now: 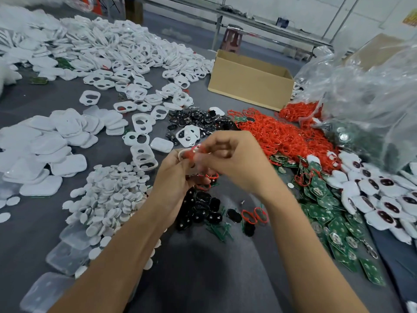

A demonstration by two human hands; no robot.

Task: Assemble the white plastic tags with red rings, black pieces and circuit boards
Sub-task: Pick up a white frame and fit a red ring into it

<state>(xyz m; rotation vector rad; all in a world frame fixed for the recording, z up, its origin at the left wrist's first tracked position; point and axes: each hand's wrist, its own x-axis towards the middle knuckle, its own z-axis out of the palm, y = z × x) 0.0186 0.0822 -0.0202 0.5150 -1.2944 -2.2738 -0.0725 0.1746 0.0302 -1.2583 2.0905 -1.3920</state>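
- White plastic tag (184,155): held up between both hands above the middle of the grey tabletop (203,272), and blurred.
- The left hand (178,179) grips the tag from below, curled round its lower edge.
- The right hand (237,163) reaches in from the right, its fingers (218,146) bent inwards and pinching a thin red ring (194,152) at the top of the tag. Blur hides the exact contact.
- A broad heap of loose red rings (277,136) lies just beyond the right hand.
- Black oval pieces (196,122) lie in a cluster beyond the hands, and a second cluster lies on the tabletop under the wrists.
- Green circuit boards (325,208) spread to the right of the right forearm.
- Finished white tags with dark centres (372,195) are piled at the right edge, beside the boards.
- Small white round discs (112,197) form a mound left of the left forearm.
- Plain white covers (49,150) are stacked at the far left.
- White frames with two holes (126,50) fill the far left of the tabletop.
- An open brown cardboard box (250,82) stands behind the red rings, next to a crumpled clear plastic bag (365,91).
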